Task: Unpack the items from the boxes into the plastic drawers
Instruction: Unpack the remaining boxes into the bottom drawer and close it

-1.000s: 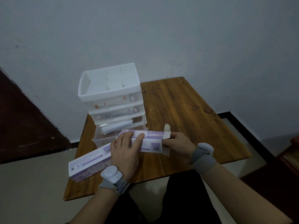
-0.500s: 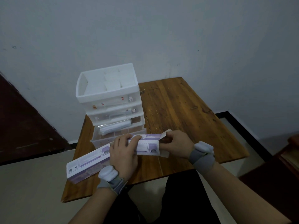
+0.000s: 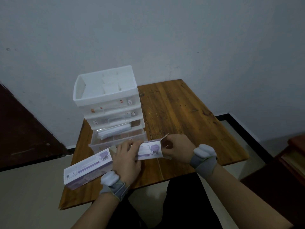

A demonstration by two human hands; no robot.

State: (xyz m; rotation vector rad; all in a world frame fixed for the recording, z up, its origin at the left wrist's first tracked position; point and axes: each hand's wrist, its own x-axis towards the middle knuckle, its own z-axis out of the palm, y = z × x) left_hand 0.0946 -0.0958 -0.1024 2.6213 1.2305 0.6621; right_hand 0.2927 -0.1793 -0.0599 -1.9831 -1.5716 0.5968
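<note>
A long white and purple box (image 3: pixel 151 150) lies across the near part of the table, in front of the plastic drawers (image 3: pixel 109 103). My left hand (image 3: pixel 127 160) presses down on its middle and grips it. At the box's right end my right hand (image 3: pixel 175 147) pinches the raised end flap (image 3: pixel 165 137). A second box of the same kind (image 3: pixel 87 169) lies to the left, overhanging the table edge. The lowest drawer (image 3: pixel 118 140) is pulled out and holds clear-wrapped packets (image 3: pixel 113 131).
The wooden table (image 3: pixel 178 116) stands against a grey wall, with bare wood to the right of the drawers. The drawer unit's top tray has dividers. A dark door is at the left and dark wooden furniture (image 3: pixel 295 156) at the right edge.
My right hand has closed on the end flap and folded it in towards the box. The box has shifted slightly nearer and lower in view.
</note>
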